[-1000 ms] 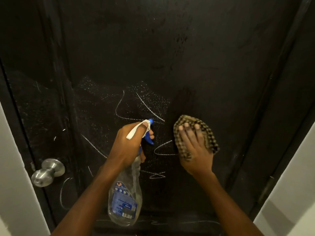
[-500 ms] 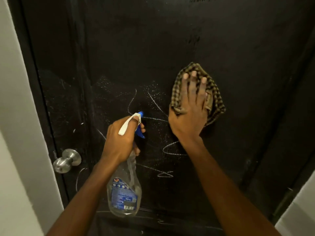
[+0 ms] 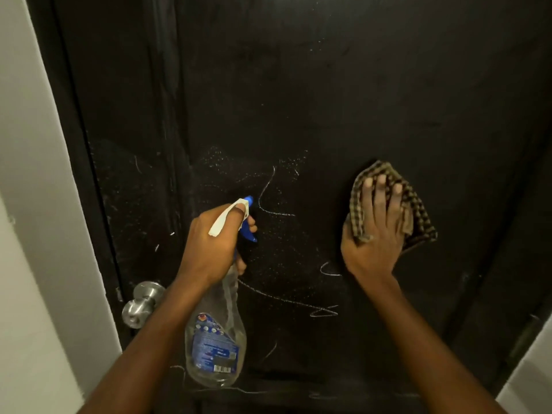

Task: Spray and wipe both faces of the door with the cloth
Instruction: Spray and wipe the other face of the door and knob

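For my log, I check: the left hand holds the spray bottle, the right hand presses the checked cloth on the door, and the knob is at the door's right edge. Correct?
Not quite: the head view shows the knob at the left edge of the door. The rest stands: left hand holds the spray bottle, right hand presses the checked cloth.

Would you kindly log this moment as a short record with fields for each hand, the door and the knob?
door: black, matte, marked with white scribbles and fine droplets
left hand: grips clear plastic spray bottle with blue-and-white trigger, nozzle toward door
right hand: presses brown checked cloth flat on door, right of scribbles
knob: round silver metal, door's left edge
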